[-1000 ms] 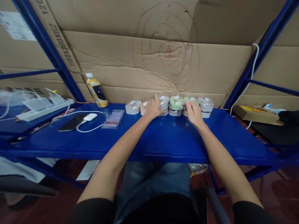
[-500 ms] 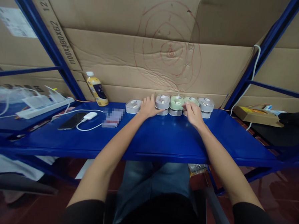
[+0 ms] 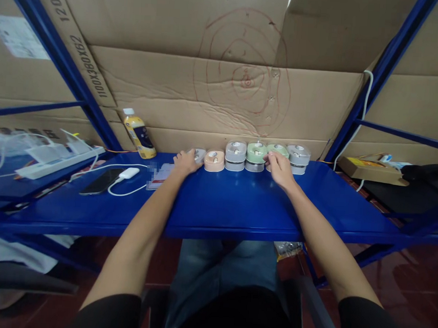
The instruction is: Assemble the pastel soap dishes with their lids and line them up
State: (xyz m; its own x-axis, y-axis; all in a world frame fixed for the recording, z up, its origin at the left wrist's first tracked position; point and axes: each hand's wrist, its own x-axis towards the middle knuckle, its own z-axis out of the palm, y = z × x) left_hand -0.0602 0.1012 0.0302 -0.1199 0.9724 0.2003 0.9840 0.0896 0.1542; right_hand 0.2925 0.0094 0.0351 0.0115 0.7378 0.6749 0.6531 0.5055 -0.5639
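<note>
Small rounded boxes with clear lids line the back of the blue shelf. My left hand (image 3: 186, 163) is closed round the leftmost grey box (image 3: 199, 155), covering much of it. Just right of it sits a single peach box (image 3: 214, 161). A two-high grey stack (image 3: 235, 155) and a stack with a green box (image 3: 256, 152) on top follow. My right hand (image 3: 280, 168) is at the second green box (image 3: 278, 149), partly hiding it; its fingers are curled together, and what they hold, if anything, is hidden. Another grey stack (image 3: 298, 159) ends the row.
A yellow bottle (image 3: 141, 134) stands at the back left. Near it lie a dark phone (image 3: 101, 182), a white charger (image 3: 129, 173) with a cable, and a flat blurred-out item (image 3: 159, 176). A cardboard wall (image 3: 153, 82) backs the blue shelf (image 3: 234, 209).
My left hand has moved left from the peach box to the leftmost grey box, uncovering the peach one. My right hand stays by the second green box. The view has shifted slightly.
</note>
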